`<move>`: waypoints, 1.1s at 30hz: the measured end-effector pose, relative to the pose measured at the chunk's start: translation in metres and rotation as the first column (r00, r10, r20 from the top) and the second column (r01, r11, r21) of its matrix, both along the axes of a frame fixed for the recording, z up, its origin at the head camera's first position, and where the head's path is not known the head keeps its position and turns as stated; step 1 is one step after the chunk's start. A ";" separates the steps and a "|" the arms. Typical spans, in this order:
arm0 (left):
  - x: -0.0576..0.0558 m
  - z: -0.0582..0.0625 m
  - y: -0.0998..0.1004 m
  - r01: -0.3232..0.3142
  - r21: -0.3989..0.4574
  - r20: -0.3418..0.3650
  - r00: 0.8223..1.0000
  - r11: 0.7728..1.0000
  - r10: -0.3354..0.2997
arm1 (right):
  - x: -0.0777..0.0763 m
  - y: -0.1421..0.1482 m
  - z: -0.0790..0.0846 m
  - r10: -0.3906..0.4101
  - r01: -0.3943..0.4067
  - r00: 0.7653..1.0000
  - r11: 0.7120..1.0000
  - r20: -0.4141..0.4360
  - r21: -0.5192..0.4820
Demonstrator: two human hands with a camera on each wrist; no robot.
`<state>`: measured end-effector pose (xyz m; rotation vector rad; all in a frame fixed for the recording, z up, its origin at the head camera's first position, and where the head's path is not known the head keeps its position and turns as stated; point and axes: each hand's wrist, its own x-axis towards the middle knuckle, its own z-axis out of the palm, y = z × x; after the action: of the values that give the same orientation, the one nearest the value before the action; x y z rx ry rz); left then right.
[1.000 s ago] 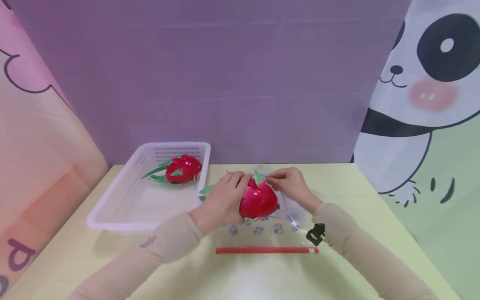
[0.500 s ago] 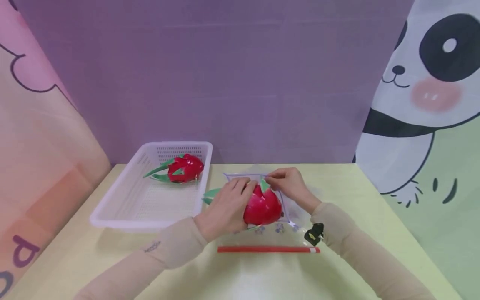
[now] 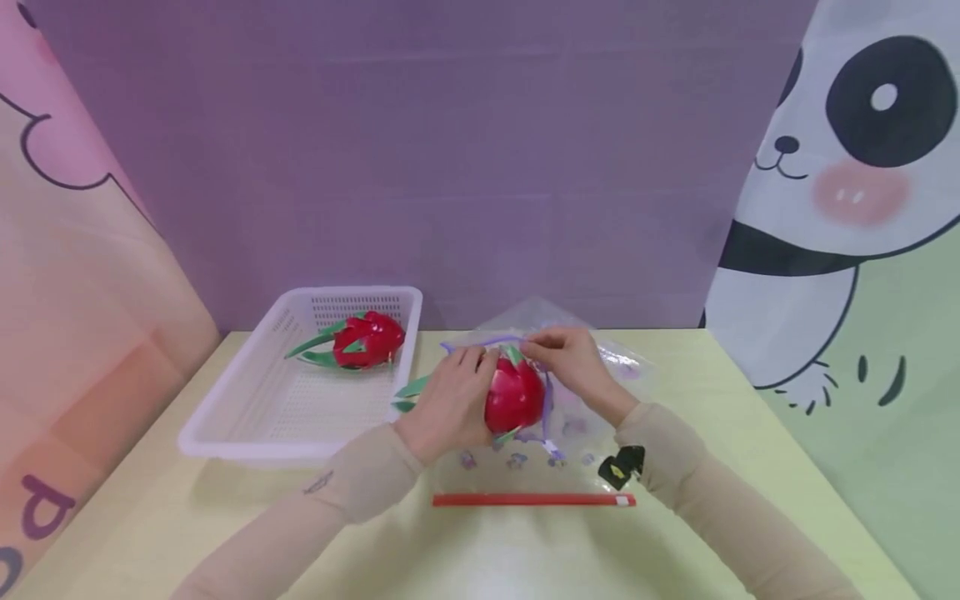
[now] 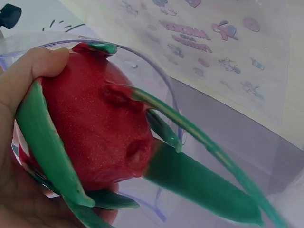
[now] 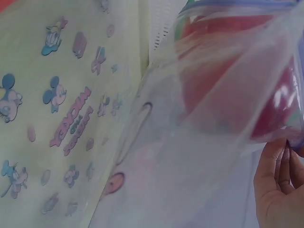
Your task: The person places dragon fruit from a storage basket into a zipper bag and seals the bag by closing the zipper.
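My left hand (image 3: 450, 404) grips a red model dragon fruit (image 3: 513, 396) with green leaves, thumb on its side in the left wrist view. The leafy end points left, toward the basket. Around the fruit's right end stands the purple-edged mouth of a clear zip bag (image 5: 190, 166); the red body shows through its film in the right wrist view. My right hand (image 3: 576, 367) pinches the bag's purple rim (image 3: 491, 340) at the upper right of the fruit. Below them lies a flat clear bag with cartoon prints and a red slider strip (image 3: 532, 500).
To the left is a white perforated basket (image 3: 243, 454) with a second red dragon fruit (image 3: 371, 339) in it. A black tag-like piece (image 3: 622, 468) hangs by the right cuff. A purple backdrop (image 3: 480, 167) rises behind the pale table (image 3: 360, 550).
The fruit moved slightly toward the body, then back away. The purple bag mouth has drawn closer about its right end, and the bag's film has risen behind the hands.
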<state>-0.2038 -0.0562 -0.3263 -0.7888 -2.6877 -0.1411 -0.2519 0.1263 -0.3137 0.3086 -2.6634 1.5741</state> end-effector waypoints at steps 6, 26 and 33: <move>-0.005 -0.002 0.003 -0.022 0.051 -0.102 0.994 0.998 0.027 | 0.006 -0.003 0.009 0.039 -0.041 0.999 0.998 -0.031 -0.043; -0.016 0.010 0.037 0.021 0.002 -0.009 1.000 1.000 -0.021 | 0.016 0.003 0.046 0.086 -0.084 0.982 0.996 -0.169 0.023; -0.011 0.006 0.047 -0.005 -0.079 0.136 0.991 0.997 0.015 | 0.020 0.010 0.045 0.064 -0.049 0.969 0.996 -0.240 0.069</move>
<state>-0.2150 -0.0096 -0.3207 -0.8163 -2.8414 -0.0911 -0.2315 0.1360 -0.2684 0.5463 -2.5394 1.3681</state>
